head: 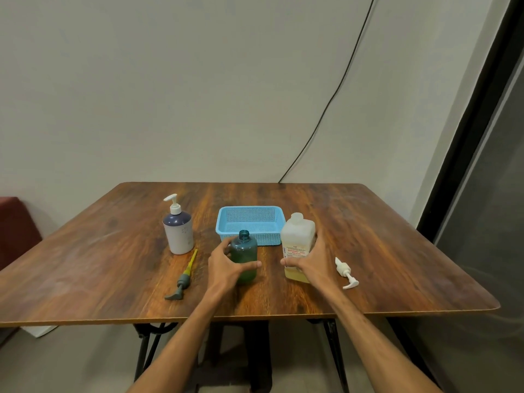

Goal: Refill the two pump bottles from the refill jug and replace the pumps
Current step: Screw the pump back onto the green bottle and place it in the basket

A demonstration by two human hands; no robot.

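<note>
A wooden table [382, 251] stood by a plain wall, both my hands on containers.
At frame centre my left hand [224, 265] curled round the open green bottle [245, 251]. My right hand [314, 262] gripped the refill jug [297, 236] beside it, thumb across the label.

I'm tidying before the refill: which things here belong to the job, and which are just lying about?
Job: teal bottle in the left hand; refill jug in the right hand; white pump bottle; loose grey pump; loose white pump.
Lying about: blue basket; red seat beside the table.
</note>
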